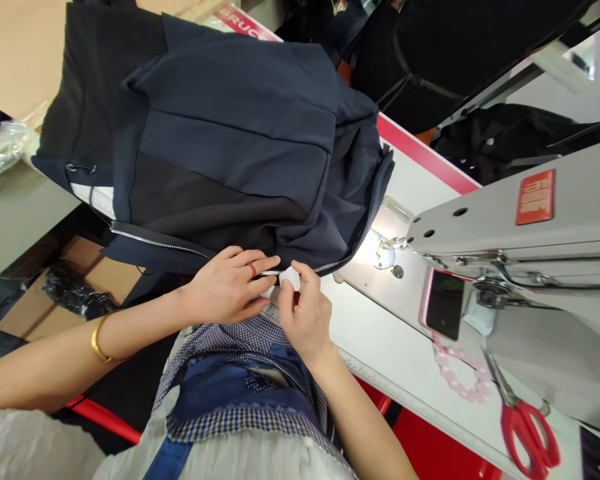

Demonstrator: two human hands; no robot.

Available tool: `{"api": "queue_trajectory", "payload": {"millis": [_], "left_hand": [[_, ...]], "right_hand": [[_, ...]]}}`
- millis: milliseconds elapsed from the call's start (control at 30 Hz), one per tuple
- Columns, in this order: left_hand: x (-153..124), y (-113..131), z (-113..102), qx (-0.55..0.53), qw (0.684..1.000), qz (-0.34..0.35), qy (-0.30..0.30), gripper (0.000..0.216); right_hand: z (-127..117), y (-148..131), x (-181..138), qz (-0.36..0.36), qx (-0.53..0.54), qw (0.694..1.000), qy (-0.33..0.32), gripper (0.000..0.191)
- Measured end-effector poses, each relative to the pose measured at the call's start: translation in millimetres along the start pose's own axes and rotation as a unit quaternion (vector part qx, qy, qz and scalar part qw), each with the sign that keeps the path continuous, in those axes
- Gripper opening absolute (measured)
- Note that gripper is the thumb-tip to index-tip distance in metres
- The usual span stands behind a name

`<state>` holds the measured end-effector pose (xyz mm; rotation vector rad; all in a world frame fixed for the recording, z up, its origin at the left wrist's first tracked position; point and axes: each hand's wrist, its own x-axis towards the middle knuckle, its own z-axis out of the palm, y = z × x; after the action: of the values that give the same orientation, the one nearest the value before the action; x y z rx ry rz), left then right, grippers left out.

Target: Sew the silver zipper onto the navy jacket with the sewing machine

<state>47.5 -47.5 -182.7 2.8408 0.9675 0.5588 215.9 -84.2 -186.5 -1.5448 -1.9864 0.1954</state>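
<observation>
Two hands are at work. My left hand [227,287], with one red ring, is curled and pinches the one silver zipper [180,248] on the edge of one big dark blue cloth jacket [240,133]. My right hand [305,313] is closed on one small white tag [290,277], touching the zipper. The jacket lies on the white bench [380,333]. One pink phone [443,303], one pink bead loop [460,377] and one pair of red scissors [527,430] lie to the right.
</observation>
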Motion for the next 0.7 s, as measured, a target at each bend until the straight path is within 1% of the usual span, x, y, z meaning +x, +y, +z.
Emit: {"api": "queue_trajectory", "payload": {"millis": [367,567,700], "left_hand": [[-1.6,-0.1,1.2,-0.001,1.000,-0.001,-0.002,0.024],[-1.0,0.0,0.4,-0.001,1.000,-0.001,-0.005,0.023],[-0.3,0.5,0.0,0.000,1.000,-0.002,-0.010,0.024]], "right_hand": [[2.5,1.3,-1.4,0.002,-0.021,1.000,-0.019,0.026],[0.3,0.9,-1.8,-0.016,-0.007,1.000,-0.006,0.025],[0.7,0.3,0.8,-0.010,0.000,1.000,-0.003,0.025]]}}
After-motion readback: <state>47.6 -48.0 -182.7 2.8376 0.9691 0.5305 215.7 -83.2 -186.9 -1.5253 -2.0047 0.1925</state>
